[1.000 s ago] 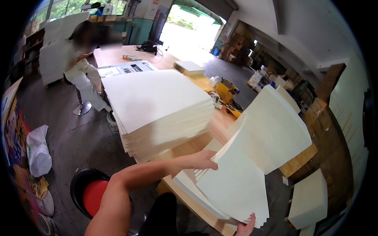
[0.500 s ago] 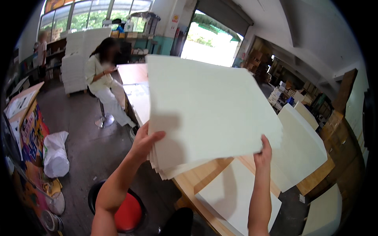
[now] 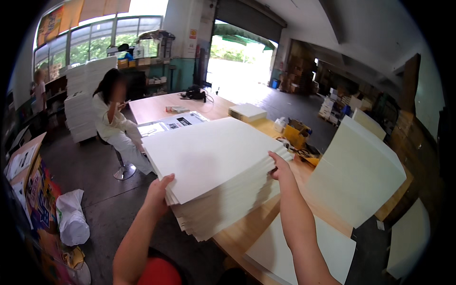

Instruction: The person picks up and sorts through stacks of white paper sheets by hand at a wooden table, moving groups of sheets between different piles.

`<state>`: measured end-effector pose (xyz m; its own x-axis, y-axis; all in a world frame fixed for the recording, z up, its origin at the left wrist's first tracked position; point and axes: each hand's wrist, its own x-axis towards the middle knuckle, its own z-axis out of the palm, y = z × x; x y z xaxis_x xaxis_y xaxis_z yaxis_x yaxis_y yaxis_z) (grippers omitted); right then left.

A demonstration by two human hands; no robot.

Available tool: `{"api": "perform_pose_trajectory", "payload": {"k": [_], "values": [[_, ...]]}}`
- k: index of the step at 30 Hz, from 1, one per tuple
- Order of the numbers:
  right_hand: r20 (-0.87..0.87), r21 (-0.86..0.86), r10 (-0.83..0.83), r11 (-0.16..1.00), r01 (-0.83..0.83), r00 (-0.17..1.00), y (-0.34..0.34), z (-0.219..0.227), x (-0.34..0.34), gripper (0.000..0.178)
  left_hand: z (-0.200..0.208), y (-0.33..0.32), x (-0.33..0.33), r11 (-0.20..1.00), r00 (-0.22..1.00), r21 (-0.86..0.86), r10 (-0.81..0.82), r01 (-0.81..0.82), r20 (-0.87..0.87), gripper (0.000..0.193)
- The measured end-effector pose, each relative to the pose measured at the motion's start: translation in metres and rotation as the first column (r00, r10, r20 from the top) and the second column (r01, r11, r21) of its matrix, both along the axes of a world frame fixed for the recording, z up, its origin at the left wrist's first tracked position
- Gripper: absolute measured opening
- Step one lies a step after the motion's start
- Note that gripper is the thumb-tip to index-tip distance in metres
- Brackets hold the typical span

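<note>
A thick stack of large white sheets [image 3: 213,161] lies on the wooden table in front of me, its layers fanned unevenly along the near side. At its near left corner my left hand [image 3: 159,192] is closed on the upper sheets, thumb on top and fingers under the edge. My right hand [image 3: 280,166] grips the right edge of the same upper sheets, with its fingers partly hidden. Close to my right forearm, a lower pile of white sheets [image 3: 313,247] rests on the table.
Farther along the table [image 3: 216,102] are printed sheets [image 3: 178,122], a small white stack [image 3: 247,112], a white bottle [image 3: 280,124] and a yellow box [image 3: 298,135]. A person [image 3: 111,109] sits at left on a stool. Tall white stacks [image 3: 358,171] stand right; a red stool seat [image 3: 159,271] is below.
The white sheets have come down from a raised, tilted position to lie flatter on the stack. Both hands moved with them, and the far table is now uncovered from view.
</note>
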<state>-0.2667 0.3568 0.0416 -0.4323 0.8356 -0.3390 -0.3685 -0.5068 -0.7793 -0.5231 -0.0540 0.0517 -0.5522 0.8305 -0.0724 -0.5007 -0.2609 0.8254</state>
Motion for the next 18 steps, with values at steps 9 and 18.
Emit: {"api": "perform_pose_trajectory", "payload": {"k": [9, 18], "values": [[-0.214, 0.522, -0.302, 0.769, 0.370, 0.929, -0.157, -0.024, 0.081, 0.028, 0.019, -0.007, -0.001, 1.000, 0.999, 0.001, -0.002, 0.002, -0.041, 0.047], [0.391, 0.520, -0.774, 0.633, 0.574, 0.499, -0.495, -0.114, 0.417, 0.031, -0.053, -0.053, 0.094, 0.473, 0.337, 0.517, 0.879, -0.714, -0.338, 0.036]]}}
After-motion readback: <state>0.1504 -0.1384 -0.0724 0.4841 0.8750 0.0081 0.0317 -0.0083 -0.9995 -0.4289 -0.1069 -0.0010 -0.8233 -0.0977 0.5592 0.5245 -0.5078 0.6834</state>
